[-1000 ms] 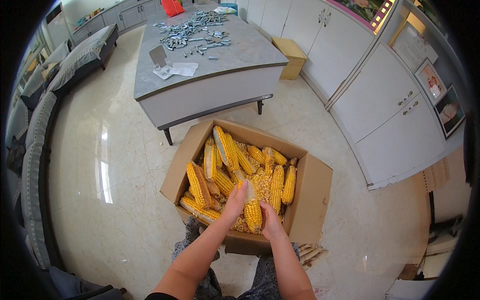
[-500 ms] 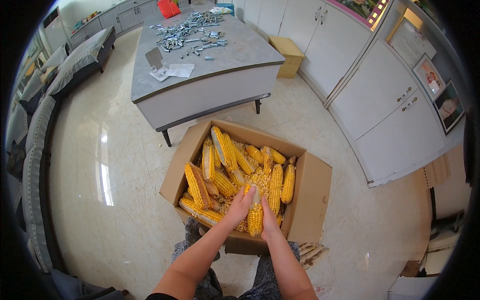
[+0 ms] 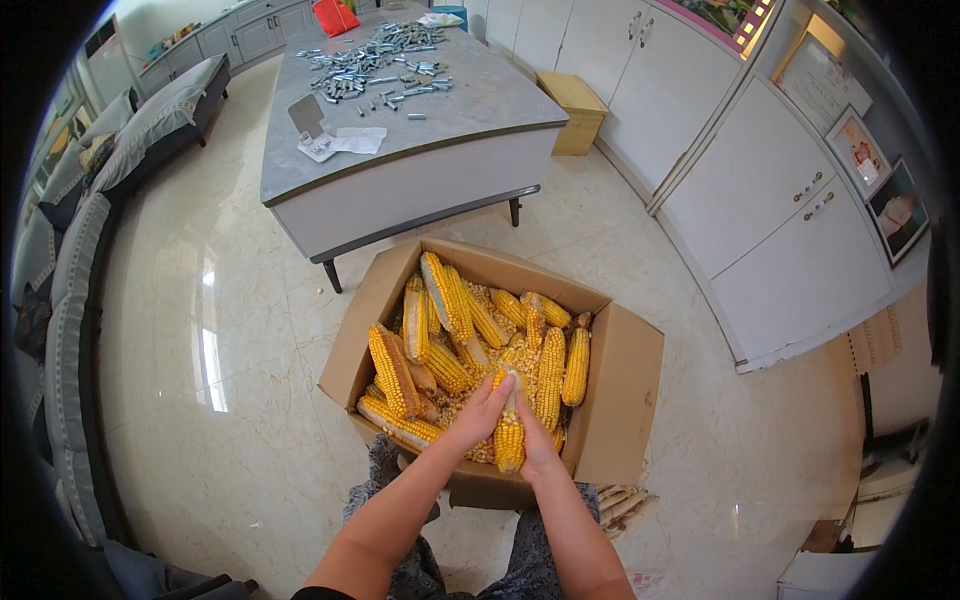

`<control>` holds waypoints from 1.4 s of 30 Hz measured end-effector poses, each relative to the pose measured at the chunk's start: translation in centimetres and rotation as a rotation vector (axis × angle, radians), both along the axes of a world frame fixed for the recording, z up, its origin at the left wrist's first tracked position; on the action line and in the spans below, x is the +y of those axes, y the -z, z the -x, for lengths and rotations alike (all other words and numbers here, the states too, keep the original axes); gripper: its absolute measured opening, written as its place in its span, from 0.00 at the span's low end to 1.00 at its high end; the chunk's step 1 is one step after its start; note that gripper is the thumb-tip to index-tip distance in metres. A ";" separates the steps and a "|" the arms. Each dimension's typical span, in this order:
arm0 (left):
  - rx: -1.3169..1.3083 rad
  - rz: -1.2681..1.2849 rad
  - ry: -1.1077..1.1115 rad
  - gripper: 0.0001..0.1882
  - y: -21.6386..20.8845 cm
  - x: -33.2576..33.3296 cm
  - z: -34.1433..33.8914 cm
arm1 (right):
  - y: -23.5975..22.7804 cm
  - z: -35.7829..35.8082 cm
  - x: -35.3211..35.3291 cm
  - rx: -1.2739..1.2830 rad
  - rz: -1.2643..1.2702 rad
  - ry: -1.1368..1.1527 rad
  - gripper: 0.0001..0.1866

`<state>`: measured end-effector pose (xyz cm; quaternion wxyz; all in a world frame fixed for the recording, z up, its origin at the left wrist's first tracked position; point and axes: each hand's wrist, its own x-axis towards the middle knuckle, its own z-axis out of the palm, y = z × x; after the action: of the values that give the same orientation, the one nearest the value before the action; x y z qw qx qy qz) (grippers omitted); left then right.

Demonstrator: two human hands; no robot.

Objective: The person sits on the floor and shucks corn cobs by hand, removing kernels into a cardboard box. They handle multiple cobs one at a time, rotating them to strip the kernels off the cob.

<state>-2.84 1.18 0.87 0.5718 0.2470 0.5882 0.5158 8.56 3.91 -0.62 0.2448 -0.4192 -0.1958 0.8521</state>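
Observation:
A partly stripped corn cob (image 3: 509, 440) is held between both my hands over an open cardboard box (image 3: 622, 390). My left hand (image 3: 482, 412) wraps its far part from the left, thumb lying on the bare whitish patch. From the right, my right hand (image 3: 538, 440) grips the cob's side, its fingers partly hidden. Yellow kernels still cover the end nearest me. Around my hands the box holds several dried yellow ears of corn (image 3: 550, 378) and many loose kernels (image 3: 462, 407). One ear with a brownish bare strip (image 3: 393, 370) leans at the left.
Beyond the box stands a grey-topped table (image 3: 460, 125) with a heap of metal cylinders (image 3: 375, 60). White cabinets (image 3: 690, 190) line the right and a sofa (image 3: 75, 330) the left. Stripped cobs (image 3: 622, 505) lie on the floor beside the box, near my legs.
My left thumb has shifted slightly to the right along the cob's bare patch, and my right thumb has moved up and inward. Both hands keep hold of the cob; the box stays put.

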 end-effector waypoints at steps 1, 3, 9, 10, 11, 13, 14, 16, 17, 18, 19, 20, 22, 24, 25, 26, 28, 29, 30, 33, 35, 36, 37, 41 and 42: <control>-0.029 -0.032 -0.016 0.29 0.6 0.0 -0.2 | -0.3 -0.1 0.1 0.042 0.043 -0.006 0.19; -0.127 -0.038 -0.059 0.29 1.2 0.1 -0.1 | -0.9 -0.5 0.5 0.123 0.127 -0.016 0.19; -0.206 -0.036 -0.132 0.27 1.9 0.2 0.1 | -0.5 -0.6 0.3 0.130 0.014 -0.069 0.20; -0.201 -0.019 -0.125 0.28 1.8 0.1 0.2 | -0.6 -0.6 0.2 0.117 0.014 -0.074 0.20; -0.195 -0.001 -0.118 0.28 1.6 0.1 0.3 | -0.7 -0.5 0.2 0.105 0.014 -0.080 0.20; -0.191 0.013 -0.105 0.29 1.3 0.0 0.4 | -0.7 -0.4 0.1 0.092 0.017 -0.100 0.20; -0.188 0.020 -0.099 0.30 1.1 -0.1 0.5 | -0.6 -0.5 0.1 0.092 0.020 -0.113 0.20; -0.113 0.104 -0.067 0.32 0.4 -0.1 0.3 | -0.4 -0.6 0.1 0.085 0.015 -0.126 0.20; -0.075 0.145 -0.051 0.33 0.3 0.0 0.2 | -0.3 -0.7 0.2 0.081 0.007 -0.129 0.20; -0.065 0.138 -0.069 0.33 0.5 0.0 0.1 | -0.2 -0.7 0.1 0.081 0.003 -0.136 0.20; -0.055 0.130 -0.086 0.33 0.8 -0.1 0.0 | -0.2 -0.6 0.1 0.080 0.006 -0.135 0.21; -0.045 0.122 -0.103 0.34 1.0 -0.1 0.0 | -0.1 -0.5 0.0 0.077 0.009 -0.133 0.21; -0.050 0.168 -0.057 0.34 0.4 -0.1 0.1 | 0.1 -0.5 0.0 0.067 0.018 -0.126 0.21; 0.021 0.141 -0.037 0.35 0.7 -0.1 0.1 | 0.5 -0.5 0.0 0.051 0.030 -0.123 0.21; 0.095 0.090 -0.042 0.35 1.6 -0.1 -0.1 | 0.5 -0.2 -0.1 0.026 0.031 -0.088 0.21; 0.169 0.040 -0.046 0.35 2.2 -0.2 -0.2 | 0.5 0.1 -0.3 0.001 0.033 -0.053 0.22; 0.005 0.038 -0.051 0.34 1.2 0.1 -0.1 | 0.4 0.4 -0.3 -0.047 0.014 0.010 0.23; -0.077 0.037 -0.054 0.34 0.9 0.2 0.0 | 0.4 0.4 -0.3 -0.069 -0.003 0.032 0.23; -0.096 0.005 -0.055 0.32 1.1 0.3 0.2 | 0.4 0.4 -0.4 -0.092 -0.020 0.053 0.24; -0.082 -0.099 0.009 0.28 1.2 0.4 0.2 | 2.1 -0.1 -0.2 -0.214 -0.229 0.101 0.28; 0.023 -0.176 0.141 0.29 -0.2 0.2 -0.6 | 3.9 -0.7 0.2 -0.240 -0.355 0.066 0.29; 0.022 -0.138 0.130 0.28 0.6 0.1 -0.7 | 4.3 -0.8 0.2 -0.252 -0.418 0.041 0.30; 0.032 -0.143 0.103 0.28 1.6 0.1 -0.8 | 4.4 -0.7 0.1 -0.264 -0.426 0.071 0.29; 0.081 -0.150 0.096 0.29 2.0 0.1 -1.0 | 3.6 -0.4 0.1 -0.241 -0.415 0.136 0.26; 0.096 -0.146 0.120 0.30 1.3 0.1 -0.9 | 3.3 -0.4 0.2 -0.217 -0.400 0.139 0.26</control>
<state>-1.90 1.25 -0.44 0.5534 0.3475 0.5598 0.5096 9.01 4.08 -3.91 0.3587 -0.4639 -0.3562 0.7275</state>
